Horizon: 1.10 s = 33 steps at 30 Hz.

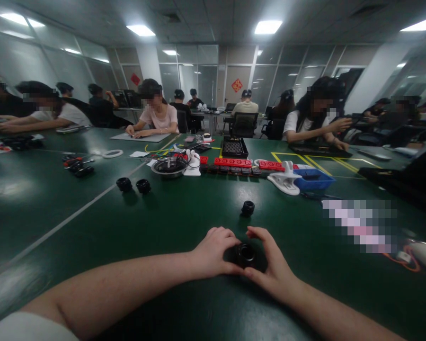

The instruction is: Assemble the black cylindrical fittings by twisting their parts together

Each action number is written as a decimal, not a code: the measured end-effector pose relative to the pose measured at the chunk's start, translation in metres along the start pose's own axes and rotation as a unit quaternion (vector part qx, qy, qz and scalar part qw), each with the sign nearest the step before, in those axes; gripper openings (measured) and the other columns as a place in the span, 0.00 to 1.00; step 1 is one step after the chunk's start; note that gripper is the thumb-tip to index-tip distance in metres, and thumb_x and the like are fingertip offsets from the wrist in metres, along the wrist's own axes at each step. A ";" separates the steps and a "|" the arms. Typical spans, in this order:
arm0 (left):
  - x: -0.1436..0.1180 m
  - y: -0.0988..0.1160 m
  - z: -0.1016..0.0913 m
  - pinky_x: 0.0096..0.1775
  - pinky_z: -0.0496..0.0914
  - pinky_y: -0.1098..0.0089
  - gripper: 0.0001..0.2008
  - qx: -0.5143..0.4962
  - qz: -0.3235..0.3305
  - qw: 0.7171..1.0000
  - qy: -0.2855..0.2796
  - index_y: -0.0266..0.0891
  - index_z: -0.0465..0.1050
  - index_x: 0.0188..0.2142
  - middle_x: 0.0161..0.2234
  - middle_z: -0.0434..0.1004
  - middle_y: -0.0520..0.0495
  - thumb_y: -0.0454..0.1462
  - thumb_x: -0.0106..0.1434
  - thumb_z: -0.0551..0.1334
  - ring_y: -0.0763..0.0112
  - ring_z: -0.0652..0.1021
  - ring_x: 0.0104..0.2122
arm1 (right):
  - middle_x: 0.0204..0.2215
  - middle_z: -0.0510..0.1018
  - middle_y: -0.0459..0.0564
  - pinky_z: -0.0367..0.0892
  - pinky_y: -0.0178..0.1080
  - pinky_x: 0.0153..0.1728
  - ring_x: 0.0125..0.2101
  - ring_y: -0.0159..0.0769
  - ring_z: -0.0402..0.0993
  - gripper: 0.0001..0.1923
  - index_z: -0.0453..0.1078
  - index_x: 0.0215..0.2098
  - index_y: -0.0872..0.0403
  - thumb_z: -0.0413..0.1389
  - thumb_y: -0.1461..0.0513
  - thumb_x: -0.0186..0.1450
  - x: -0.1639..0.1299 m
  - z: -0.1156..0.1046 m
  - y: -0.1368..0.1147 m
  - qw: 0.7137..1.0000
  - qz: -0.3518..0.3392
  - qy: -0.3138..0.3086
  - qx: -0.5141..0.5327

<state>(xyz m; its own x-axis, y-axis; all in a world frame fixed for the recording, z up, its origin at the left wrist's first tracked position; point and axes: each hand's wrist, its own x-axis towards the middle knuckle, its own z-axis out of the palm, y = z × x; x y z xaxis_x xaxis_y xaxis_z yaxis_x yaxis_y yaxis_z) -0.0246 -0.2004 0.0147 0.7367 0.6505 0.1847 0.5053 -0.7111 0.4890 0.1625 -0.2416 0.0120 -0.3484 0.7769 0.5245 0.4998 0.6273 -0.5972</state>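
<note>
On the near tabletop (163, 222), left hand (211, 253) and right hand (270, 265) cup and pinch one black ring (246, 253); another black ring (248, 208) sits just beyond.

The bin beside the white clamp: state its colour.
Blue bin, clearest in the head view.

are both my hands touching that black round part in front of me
Touching. The head view shows left hand and right hand with fingers wrapped against the black round part.
</note>
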 end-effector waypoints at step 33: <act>0.002 0.002 -0.001 0.38 0.62 0.68 0.21 0.008 -0.012 1.000 -0.015 0.40 0.67 0.38 0.36 0.68 0.49 0.48 0.48 0.65 0.65 0.68 0.36 | 0.36 0.65 0.52 0.66 0.44 0.36 0.36 0.42 0.66 0.29 0.53 0.48 0.53 0.55 0.49 0.54 0.002 0.002 0.000 0.997 -0.007 0.045 -0.066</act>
<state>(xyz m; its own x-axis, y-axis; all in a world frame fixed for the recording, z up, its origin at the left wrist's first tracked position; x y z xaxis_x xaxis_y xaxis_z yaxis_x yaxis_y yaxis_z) -0.0228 -0.2006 0.0174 0.7373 0.6593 0.1471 0.5297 -0.6994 0.4798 0.1605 -0.2400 0.0122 -0.2871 0.7560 0.5882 0.5970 0.6215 -0.5073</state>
